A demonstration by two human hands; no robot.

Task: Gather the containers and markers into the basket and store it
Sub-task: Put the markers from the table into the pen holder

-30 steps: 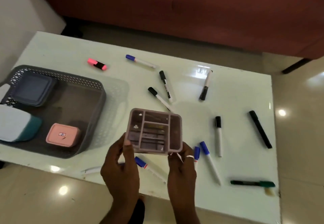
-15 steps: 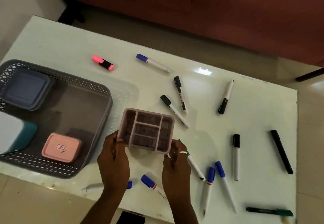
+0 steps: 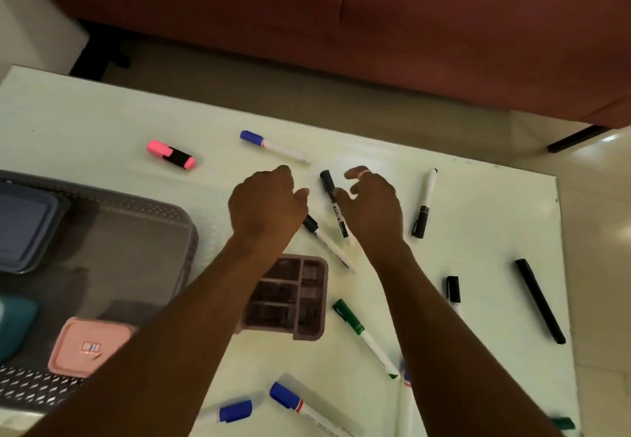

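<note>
My left hand (image 3: 266, 204) and my right hand (image 3: 372, 204) reach out over the white table (image 3: 85, 112), one on each side of a black-capped marker (image 3: 327, 182). My right hand's fingers are spread; my left hand's are loosely curled with the thumb out. Neither holds anything. A second black-capped marker (image 3: 329, 243) lies just below them. The mauve divided tray (image 3: 304, 303) rests on the table, partly under my left forearm. At the left, the grey basket (image 3: 191, 231) holds a blue-grey container (image 3: 24, 228), a pink one (image 3: 88, 344) and a teal one (image 3: 13, 324).
Several more markers lie scattered: a pink highlighter (image 3: 170, 153), a blue-capped marker (image 3: 273, 144), a black-capped one (image 3: 423, 204), a black pen (image 3: 539, 300), a green one (image 3: 362, 334) and blue ones (image 3: 300, 406) near the front edge. A red sofa (image 3: 341, 9) stands behind the table.
Both hands have let go of the divided tray, which now sits on the table beside the basket, and have moved forward to the black-capped markers.
</note>
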